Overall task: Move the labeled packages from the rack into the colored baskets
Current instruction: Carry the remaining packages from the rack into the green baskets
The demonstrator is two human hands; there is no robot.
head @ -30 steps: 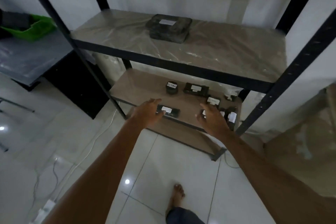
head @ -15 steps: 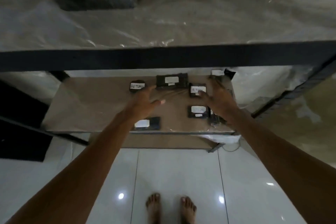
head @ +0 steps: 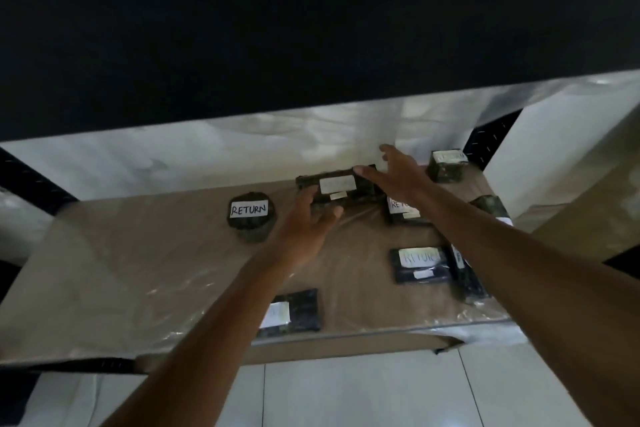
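Left grip (head: 304, 236) and right grip (head: 403, 175) flank a long labelled package (head: 337, 185)
Both spread, unclamped; between them on the rack shelf (head: 138, 253), it seems light, stiff, slick-wrapped: take the short ends.

Dark wrapped, white-labelled, on the rack shelf (head: 138, 270), round RETURN package (head: 248, 218) left of centre, long package (head: 337, 188) near the back edge, block package (head: 446, 166) in the back right corner, flat package (head: 296, 310) at the front edge

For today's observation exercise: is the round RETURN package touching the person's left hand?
Apart. The head view shows a strip of bare shelf between the round package and the left hand.
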